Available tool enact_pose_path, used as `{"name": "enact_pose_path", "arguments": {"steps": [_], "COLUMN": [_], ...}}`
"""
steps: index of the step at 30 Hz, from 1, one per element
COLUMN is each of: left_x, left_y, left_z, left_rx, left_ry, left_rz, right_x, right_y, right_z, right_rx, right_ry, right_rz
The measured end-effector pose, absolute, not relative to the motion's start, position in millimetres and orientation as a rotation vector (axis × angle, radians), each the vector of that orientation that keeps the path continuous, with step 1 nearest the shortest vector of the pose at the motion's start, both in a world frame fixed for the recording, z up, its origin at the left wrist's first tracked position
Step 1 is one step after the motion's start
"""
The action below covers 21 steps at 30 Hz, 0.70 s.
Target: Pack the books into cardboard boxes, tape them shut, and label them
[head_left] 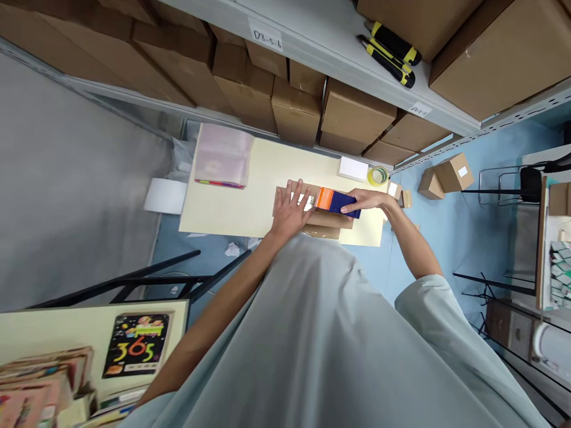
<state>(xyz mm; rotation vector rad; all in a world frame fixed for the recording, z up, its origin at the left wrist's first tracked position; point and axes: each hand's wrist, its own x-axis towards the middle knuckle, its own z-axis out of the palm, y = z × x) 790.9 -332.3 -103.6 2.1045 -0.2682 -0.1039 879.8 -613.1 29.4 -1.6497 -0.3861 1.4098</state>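
A brown cardboard box [334, 220] lies on the pale table in front of my body, with a flap hanging toward me. My left hand [289, 211] rests on its left part, fingers spread, over a white patch that looks like a label. Gripped in my right hand [363, 201] is an orange and dark blue box-shaped object [335, 201], which lies along the top of the cardboard box. Its orange end points at my left fingertips. My right palm hides the far end of it.
Behind the table [232, 208] runs a shelf of cardboard boxes [297, 110]. A tape roll [377, 176] and a white box [353, 168] sit at the back right. Pinkish plastic sleeves [224, 153] lie at the left. Utility knives [388, 56] rest on the upper shelf.
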Motion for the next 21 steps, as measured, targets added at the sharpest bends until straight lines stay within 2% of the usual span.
{"name": "enact_pose_path", "arguments": {"steps": [6, 12, 21], "left_x": [783, 782, 780], "left_y": [-331, -338, -336], "left_z": [-69, -39, -29], "left_rx": [1.968, 1.340, 1.352], "left_ry": [-0.104, 0.385, 0.398], "left_rz": [-0.127, -0.545, -0.461], "right_x": [888, 887, 885], "right_y": [-609, -608, -601], "right_z": [26, 20, 26], "right_rx": [-1.664, -1.655, -1.664], "right_ry": [-0.413, -0.442, -0.436], "right_rz": [1.514, 1.547, 1.565]}}
